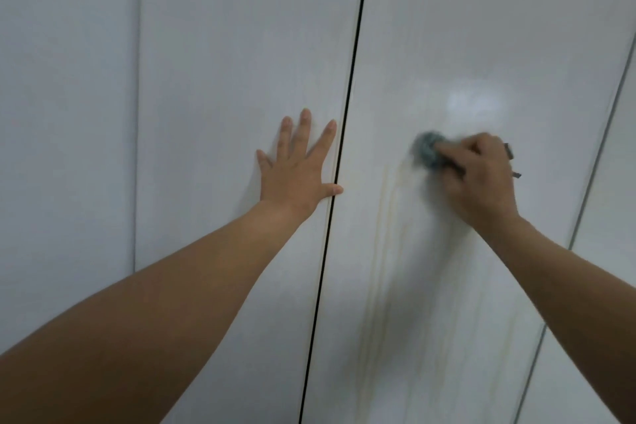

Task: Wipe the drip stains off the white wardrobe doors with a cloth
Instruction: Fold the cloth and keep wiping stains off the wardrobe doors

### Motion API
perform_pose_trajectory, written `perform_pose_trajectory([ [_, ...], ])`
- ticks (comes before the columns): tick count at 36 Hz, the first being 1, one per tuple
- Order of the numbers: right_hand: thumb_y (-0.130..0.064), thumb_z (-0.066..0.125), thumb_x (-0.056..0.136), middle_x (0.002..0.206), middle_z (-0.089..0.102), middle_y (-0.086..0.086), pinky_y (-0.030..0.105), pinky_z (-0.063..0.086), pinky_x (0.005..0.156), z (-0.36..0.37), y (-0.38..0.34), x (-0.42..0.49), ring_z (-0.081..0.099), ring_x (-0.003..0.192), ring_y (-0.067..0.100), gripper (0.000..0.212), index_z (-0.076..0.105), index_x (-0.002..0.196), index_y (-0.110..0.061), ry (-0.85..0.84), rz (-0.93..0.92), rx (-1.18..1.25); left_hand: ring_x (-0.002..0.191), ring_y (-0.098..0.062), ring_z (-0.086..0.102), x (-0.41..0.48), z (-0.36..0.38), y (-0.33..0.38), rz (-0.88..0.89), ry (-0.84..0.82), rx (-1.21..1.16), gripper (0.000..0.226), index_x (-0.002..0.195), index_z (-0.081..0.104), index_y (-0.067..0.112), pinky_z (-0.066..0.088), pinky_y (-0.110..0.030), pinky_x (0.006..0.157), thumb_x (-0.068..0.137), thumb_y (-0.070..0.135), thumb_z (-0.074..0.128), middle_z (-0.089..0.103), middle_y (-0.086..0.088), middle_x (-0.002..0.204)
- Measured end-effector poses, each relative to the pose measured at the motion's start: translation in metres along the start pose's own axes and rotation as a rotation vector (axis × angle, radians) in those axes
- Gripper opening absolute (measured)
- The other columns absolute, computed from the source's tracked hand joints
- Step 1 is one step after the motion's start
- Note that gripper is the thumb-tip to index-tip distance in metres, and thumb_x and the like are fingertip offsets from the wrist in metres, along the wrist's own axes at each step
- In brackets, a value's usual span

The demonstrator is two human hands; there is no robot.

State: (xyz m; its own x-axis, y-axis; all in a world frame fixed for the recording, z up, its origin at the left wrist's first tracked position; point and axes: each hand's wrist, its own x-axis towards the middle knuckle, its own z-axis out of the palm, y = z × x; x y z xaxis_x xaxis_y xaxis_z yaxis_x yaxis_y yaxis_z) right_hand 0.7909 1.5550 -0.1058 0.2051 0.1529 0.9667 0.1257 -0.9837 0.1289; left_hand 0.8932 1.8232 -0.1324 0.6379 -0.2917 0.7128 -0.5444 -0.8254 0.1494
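White doors [241,45], drip stains [381,217] — left hand [296,175] spread flat, right hand [481,179], grip curled round one cloth [426,149].

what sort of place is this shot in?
Likely a home room, perhaps a bedroom: tall glossy white wardrobe doors fill the view, with a dark gap between two. Yellowish drip stains run down one, and the right hand rubs a grey cloth there. Nothing else of the room shows.

White wardrobe doors [223,45], yellowish drip stains [380,217]
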Motion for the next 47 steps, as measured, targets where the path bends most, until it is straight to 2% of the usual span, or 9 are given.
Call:
perform_pose_trajectory([
  [3, -0.004, 0.053, 0.083, 0.094, 0.051, 0.010, 0.033, 0.036, 0.086, 0.009, -0.021, 0.018, 0.045, 0.089, 0.026, 0.042, 0.076, 0.116, -0.015, 0.202, 0.397, 0.061, 0.153, -0.026, -0.030, -0.001, 0.000, 0.000, 0.003, 0.006, 0.013, 0.110, 0.157, -0.020, 0.047, 0.010, -0.074, 0.119, 0.089, 0.066, 0.064, -0.036, 0.006, 0.165],
  [5, -0.004, 0.053, 0.080, 0.091, 0.052, 0.013, 0.031, 0.031, 0.084, 0.019, -0.032, 0.009, 0.046, 0.085, 0.027, 0.040, 0.077, 0.111, -0.014, 0.209, 0.369, 0.048, 0.154, -0.026, -0.030, -0.001, -0.002, 0.001, 0.005, 0.002, 0.025, 0.109, 0.157, -0.020, 0.047, 0.011, -0.074, 0.119, 0.089, 0.066, 0.063, -0.036, 0.005, 0.165],
  [11, -0.013, 0.068, 0.087, 0.085, 0.054, 0.014, 0.039, 0.045, 0.056, 0.014, -0.013, -0.049, 0.052, 0.076, 0.033, 0.021, 0.076, 0.105, -0.008, -0.270, -0.536, -0.077, 0.153, -0.026, -0.030, -0.002, 0.000, 0.000, 0.009, 0.009, 0.013, 0.107, 0.157, -0.020, 0.047, 0.010, -0.074, 0.119, 0.090, 0.066, 0.062, -0.036, 0.006, 0.165],
  [13, -0.013, 0.068, 0.087, 0.085, 0.056, 0.014, 0.040, 0.047, 0.053, 0.008, -0.005, -0.030, 0.053, 0.074, 0.033, 0.021, 0.076, 0.105, -0.009, -0.329, -0.648, -0.108, 0.154, -0.026, -0.030, -0.002, 0.001, -0.001, 0.009, 0.018, 0.024, 0.105, 0.157, -0.021, 0.047, 0.009, -0.074, 0.119, 0.091, 0.066, 0.059, -0.036, 0.006, 0.165],
  [19, -0.003, 0.056, 0.085, 0.092, 0.055, 0.017, 0.027, 0.031, 0.081, 0.021, -0.027, 0.018, 0.052, 0.085, 0.036, 0.034, 0.076, 0.112, -0.010, 0.140, 0.108, -0.010, 0.155, -0.026, -0.027, -0.005, 0.005, -0.002, 0.012, 0.037, 0.042, 0.102, 0.157, -0.019, 0.047, 0.012, -0.073, 0.119, 0.091, 0.068, 0.056, -0.033, 0.005, 0.166],
  [22, -0.004, 0.054, 0.084, 0.089, 0.056, 0.020, 0.026, 0.025, 0.080, 0.036, -0.050, 0.008, 0.052, 0.083, 0.036, 0.034, 0.076, 0.110, -0.008, 0.234, 0.236, -0.001, 0.155, -0.025, -0.028, -0.007, 0.004, -0.002, 0.019, 0.030, 0.038, 0.101, 0.157, -0.019, 0.047, 0.012, -0.072, 0.120, 0.092, 0.069, 0.054, -0.034, 0.006, 0.166],
  [30, -0.018, 0.058, 0.091, 0.084, 0.055, 0.013, 0.035, 0.043, 0.048, 0.032, -0.037, -0.035, 0.051, 0.074, 0.031, 0.020, 0.074, 0.101, -0.011, -0.424, -0.765, -0.098, 0.155, -0.027, -0.025, -0.007, -0.003, -0.007, 0.050, 0.020, 0.050, 0.107, 0.158, -0.017, 0.047, 0.014, -0.073, 0.119, 0.088, 0.071, 0.060, -0.032, 0.004, 0.167],
  [40, -0.010, 0.057, 0.088, 0.093, 0.055, 0.014, 0.030, 0.035, 0.069, 0.057, -0.090, -0.019, 0.051, 0.084, 0.033, 0.030, 0.076, 0.112, -0.011, 0.032, 0.105, 0.064, 0.153, -0.033, -0.030, -0.013, -0.018, -0.005, 0.068, -0.160, 0.171, 0.154, 0.156, -0.029, 0.040, 0.016, -0.073, 0.118, 0.062, 0.056, 0.093, -0.042, -0.002, 0.162],
  [47, -0.021, 0.066, 0.083, 0.088, 0.053, 0.008, 0.031, 0.037, 0.050, 0.058, -0.083, -0.084, 0.053, 0.082, 0.029, 0.016, 0.077, 0.094, -0.018, -0.511, -0.612, 0.007, 0.152, -0.034, -0.031, -0.015, -0.011, -0.005, 0.028, -0.145, 0.197, 0.160, 0.153, -0.034, 0.039, 0.016, -0.076, 0.116, 0.059, 0.054, 0.095, -0.044, -0.003, 0.160],
])
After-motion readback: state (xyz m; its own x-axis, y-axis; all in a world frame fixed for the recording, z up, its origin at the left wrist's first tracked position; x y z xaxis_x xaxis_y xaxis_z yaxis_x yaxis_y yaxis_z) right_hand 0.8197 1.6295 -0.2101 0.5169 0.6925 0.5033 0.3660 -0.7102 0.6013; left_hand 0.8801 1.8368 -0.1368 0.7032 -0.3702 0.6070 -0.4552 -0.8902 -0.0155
